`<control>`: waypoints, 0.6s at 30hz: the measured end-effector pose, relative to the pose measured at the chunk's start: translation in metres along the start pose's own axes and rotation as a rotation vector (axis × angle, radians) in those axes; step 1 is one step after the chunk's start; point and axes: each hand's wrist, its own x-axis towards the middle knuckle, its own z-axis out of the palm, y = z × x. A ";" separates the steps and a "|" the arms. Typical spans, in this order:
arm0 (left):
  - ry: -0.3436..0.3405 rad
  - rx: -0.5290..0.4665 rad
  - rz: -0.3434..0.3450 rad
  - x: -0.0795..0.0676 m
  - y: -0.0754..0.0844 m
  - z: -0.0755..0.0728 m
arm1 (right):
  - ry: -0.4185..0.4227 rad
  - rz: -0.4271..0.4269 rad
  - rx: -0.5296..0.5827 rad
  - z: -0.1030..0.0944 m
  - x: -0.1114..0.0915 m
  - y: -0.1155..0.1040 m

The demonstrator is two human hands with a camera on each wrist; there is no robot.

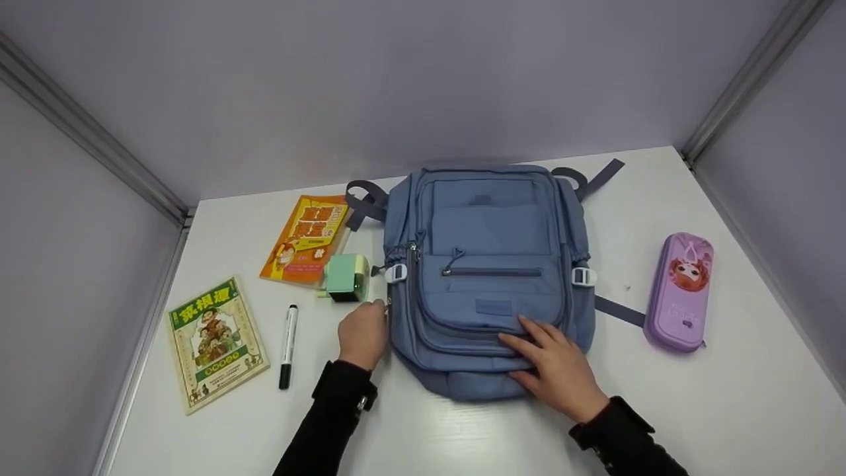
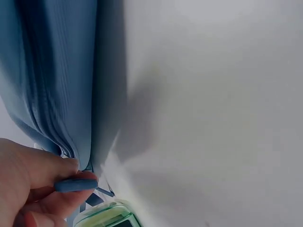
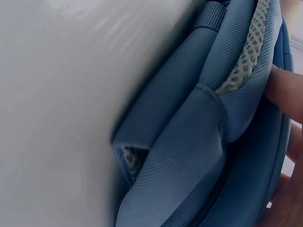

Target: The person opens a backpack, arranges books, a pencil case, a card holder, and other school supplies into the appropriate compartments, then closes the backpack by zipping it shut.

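Observation:
A blue backpack (image 1: 486, 231) lies on its back on the white table, front pockets facing up. At its left edge my left hand (image 1: 363, 336) pinches a blue zipper pull (image 2: 75, 185) between thumb and fingers; the left wrist view shows this up close. My right hand (image 1: 558, 370) rests on the lower front of the backpack with its fingers spread. The right wrist view shows the bag's underside and a strap with grey mesh padding (image 3: 246, 59) beside the right fingers (image 3: 286, 92).
Left of the backpack are a green pencil sharpener (image 1: 346, 277), an orange book (image 1: 307, 238), a black-and-white marker (image 1: 288, 347) and a green-and-cream book (image 1: 218, 344). A purple pencil case (image 1: 681, 291) lies to the right, by a strap (image 1: 619, 311). Grey panels (image 1: 423, 79) surround the table.

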 end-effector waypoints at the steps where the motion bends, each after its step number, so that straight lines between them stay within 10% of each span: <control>1: 0.007 -0.001 0.005 -0.004 -0.001 0.000 | 0.005 -0.001 0.000 0.000 0.000 0.000; 10: 0.115 -0.038 0.047 -0.045 -0.006 -0.002 | 0.021 0.002 -0.009 0.002 0.000 0.000; 18: 0.081 -0.114 0.040 -0.080 0.002 -0.009 | 0.016 0.004 -0.009 0.002 0.001 0.000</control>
